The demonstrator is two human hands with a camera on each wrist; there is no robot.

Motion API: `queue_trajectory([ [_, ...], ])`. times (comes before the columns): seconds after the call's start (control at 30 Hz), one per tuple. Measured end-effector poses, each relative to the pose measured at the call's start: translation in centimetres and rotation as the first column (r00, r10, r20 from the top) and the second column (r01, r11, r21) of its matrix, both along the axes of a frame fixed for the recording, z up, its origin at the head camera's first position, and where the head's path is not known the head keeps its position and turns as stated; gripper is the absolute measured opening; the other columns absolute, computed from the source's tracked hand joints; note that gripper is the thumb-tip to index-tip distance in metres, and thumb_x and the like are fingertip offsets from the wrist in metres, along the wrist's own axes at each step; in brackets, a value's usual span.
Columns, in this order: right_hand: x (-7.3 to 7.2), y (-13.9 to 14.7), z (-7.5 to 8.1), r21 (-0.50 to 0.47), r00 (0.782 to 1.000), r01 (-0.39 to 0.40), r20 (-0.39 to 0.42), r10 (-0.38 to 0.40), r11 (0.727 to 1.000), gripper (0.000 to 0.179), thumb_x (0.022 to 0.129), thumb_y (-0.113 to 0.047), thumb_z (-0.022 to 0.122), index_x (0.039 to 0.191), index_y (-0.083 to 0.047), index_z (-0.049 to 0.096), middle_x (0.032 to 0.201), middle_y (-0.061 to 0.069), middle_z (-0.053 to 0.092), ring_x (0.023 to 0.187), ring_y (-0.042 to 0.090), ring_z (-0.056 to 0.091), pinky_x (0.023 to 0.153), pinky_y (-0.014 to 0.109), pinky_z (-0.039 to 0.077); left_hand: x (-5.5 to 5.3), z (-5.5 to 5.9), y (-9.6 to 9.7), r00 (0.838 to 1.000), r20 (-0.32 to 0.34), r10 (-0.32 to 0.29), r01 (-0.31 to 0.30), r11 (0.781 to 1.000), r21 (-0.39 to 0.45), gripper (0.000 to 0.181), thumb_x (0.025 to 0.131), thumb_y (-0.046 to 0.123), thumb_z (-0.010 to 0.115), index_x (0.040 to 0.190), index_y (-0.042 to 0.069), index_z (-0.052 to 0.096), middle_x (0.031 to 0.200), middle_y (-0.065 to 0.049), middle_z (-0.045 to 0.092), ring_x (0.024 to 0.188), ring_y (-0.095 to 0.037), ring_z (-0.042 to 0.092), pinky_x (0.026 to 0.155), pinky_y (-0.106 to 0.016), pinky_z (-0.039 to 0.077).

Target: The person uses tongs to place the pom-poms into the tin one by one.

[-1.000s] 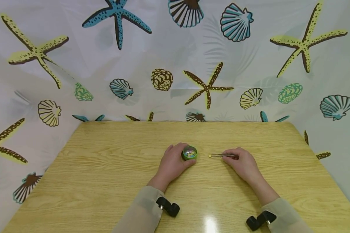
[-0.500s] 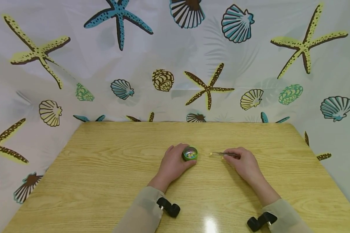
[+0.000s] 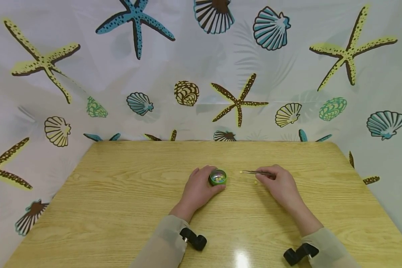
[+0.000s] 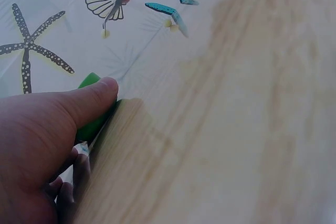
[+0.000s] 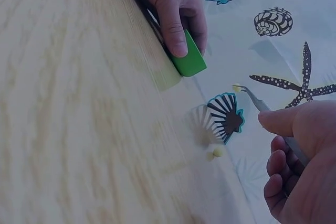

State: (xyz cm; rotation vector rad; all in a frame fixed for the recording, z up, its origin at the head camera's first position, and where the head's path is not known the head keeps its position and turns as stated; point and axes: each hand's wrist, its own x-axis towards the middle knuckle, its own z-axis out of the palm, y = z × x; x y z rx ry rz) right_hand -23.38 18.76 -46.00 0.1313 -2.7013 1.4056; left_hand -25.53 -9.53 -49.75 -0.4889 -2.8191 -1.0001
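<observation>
My left hand (image 3: 199,190) curls around a small round green tin (image 3: 217,182) that stands on the table. Several small pastel beads (image 3: 218,178) show inside it. To the right of the tin, my right hand (image 3: 279,186) pinches a pair of metal tweezers (image 3: 259,172), whose tips point left. The tips hold a little yellow bead (image 3: 241,172), lifted off the table as the right wrist view shows. Another yellow bead (image 3: 255,182) lies on the wood below the right hand; its reflection shows beside it in the left wrist view.
The wooden table (image 3: 120,201) has a glossy surface. A white cloth (image 3: 174,56) printed with starfish and shells hangs behind it and along both sides. Black mounts (image 3: 194,239) are strapped to both sleeves.
My right hand has raised the tweezers and the yellow bead, moving them slightly toward the far edge. The other yellow bead has come into sight beneath. The left hand stays on the tin.
</observation>
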Motion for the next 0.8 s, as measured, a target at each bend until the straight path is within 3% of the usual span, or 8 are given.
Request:
queue_trajectory([
  [0.23,-0.2,-1.0,0.7,-0.024,0.999,-0.022,-0.03,0.022,0.999,0.023,0.107,-0.02,0.078,0.125,-0.006,0.083,0.11,0.008,0.071,0.095,0.022,0.065,0.075,0.03,0.054,-0.1,-0.1,-0.1,1.0,-0.001,-0.008,0.008,1.0,0.008,0.059,0.098,0.035,0.089,0.146,0.009,0.067,0.14,-0.01,0.071,0.131,-0.031,0.067,0.135,-0.053,0.025],
  [0.6,-0.4,-3.2,1.3,-0.041,0.997,-0.06,-0.047,0.058,0.997,0.022,0.106,-0.019,0.079,0.123,-0.007,0.084,0.107,0.007,0.071,0.094,0.021,0.066,0.077,0.03,0.054,-0.1,-0.2,-0.2,1.0,0.0,-0.008,0.008,1.0,0.009,0.058,0.098,0.035,0.089,0.145,0.009,0.067,0.142,-0.011,0.071,0.136,-0.031,0.064,0.135,-0.054,0.024],
  [0.8,-0.6,-4.1,1.1,-0.041,0.996,-0.073,-0.051,0.071,0.996,0.02,0.105,-0.02,0.079,0.121,-0.008,0.085,0.105,0.006,0.071,0.092,0.021,0.064,0.077,0.034,0.053,-0.1,-0.2,-0.2,1.0,-0.013,-0.015,0.015,1.0,0.01,0.056,0.098,0.035,0.088,0.143,0.009,0.068,0.138,-0.009,0.072,0.131,-0.03,0.067,0.134,-0.056,0.025],
])
